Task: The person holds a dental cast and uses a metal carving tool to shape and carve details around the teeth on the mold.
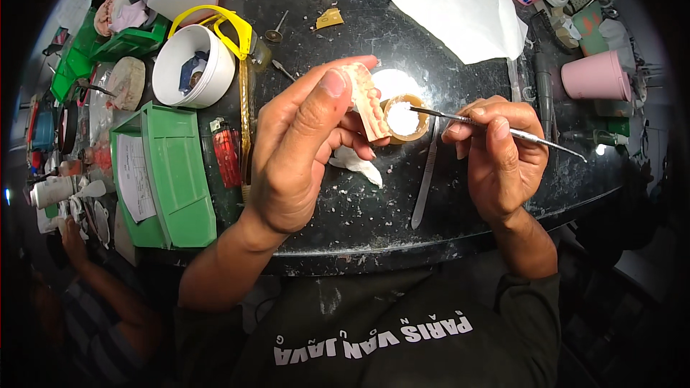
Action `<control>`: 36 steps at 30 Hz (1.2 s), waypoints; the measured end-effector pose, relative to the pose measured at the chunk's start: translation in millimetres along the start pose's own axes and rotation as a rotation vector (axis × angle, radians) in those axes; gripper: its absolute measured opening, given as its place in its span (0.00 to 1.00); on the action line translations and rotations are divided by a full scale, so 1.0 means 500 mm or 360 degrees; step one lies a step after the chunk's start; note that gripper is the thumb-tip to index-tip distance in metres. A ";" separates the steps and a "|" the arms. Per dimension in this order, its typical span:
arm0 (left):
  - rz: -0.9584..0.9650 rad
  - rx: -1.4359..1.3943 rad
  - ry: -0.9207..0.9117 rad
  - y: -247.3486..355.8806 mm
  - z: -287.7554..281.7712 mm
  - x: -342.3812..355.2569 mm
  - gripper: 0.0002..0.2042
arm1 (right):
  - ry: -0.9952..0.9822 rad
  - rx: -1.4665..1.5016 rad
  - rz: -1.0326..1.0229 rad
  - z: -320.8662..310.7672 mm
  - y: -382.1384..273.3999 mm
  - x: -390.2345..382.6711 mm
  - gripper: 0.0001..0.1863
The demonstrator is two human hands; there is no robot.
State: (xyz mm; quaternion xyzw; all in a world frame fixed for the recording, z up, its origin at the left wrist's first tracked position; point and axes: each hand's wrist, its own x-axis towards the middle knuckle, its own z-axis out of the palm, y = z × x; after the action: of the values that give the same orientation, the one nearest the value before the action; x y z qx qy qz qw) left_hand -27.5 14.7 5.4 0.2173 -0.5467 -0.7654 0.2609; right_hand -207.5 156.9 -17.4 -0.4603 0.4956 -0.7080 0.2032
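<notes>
In the middle of the view my left hand (302, 136) is closed round a peach-coloured dental cast (368, 109), its row of teeth turned to the right. My right hand (509, 147) pinches a thin metal dental spatula (528, 135). The spatula's left tip reaches into a small tan cup (420, 132) of white powder (401, 119), right beside the cast. On the bench below lie a crumpled white tissue (357, 164) and a slim metal scalpel handle (425, 178).
A green bin (180, 179), a red lighter (226, 154) and a white tub (164, 65) stand at the left. White paper (460, 7) lies at the far right, near a pink cup (596, 77). Another person's arm (108, 280) shows at lower left.
</notes>
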 end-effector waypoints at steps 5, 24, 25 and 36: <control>-0.0226 -0.0105 -0.0078 0.007 -0.009 0.001 0.36 | -0.0161 0.0020 0.0028 0.002 -0.015 -0.006 0.08; -0.0467 -0.0003 -0.0047 0.013 -0.005 -0.001 0.33 | -0.0387 -0.0006 0.0103 0.017 -0.022 -0.012 0.08; -0.0463 0.0008 -0.0053 0.014 -0.005 -0.001 0.33 | -0.0387 -0.0006 0.0104 0.017 -0.021 -0.011 0.08; -0.0425 0.0048 -0.0045 0.013 -0.003 -0.002 0.33 | -0.0481 0.0001 0.0029 0.017 -0.025 -0.004 0.08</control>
State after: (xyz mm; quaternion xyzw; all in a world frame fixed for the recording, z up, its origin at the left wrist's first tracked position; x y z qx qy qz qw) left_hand -24.7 12.4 11.2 0.2812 -0.5280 -0.7880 0.1455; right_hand -197.1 159.7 -6.4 -0.5569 0.4633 -0.6290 0.2822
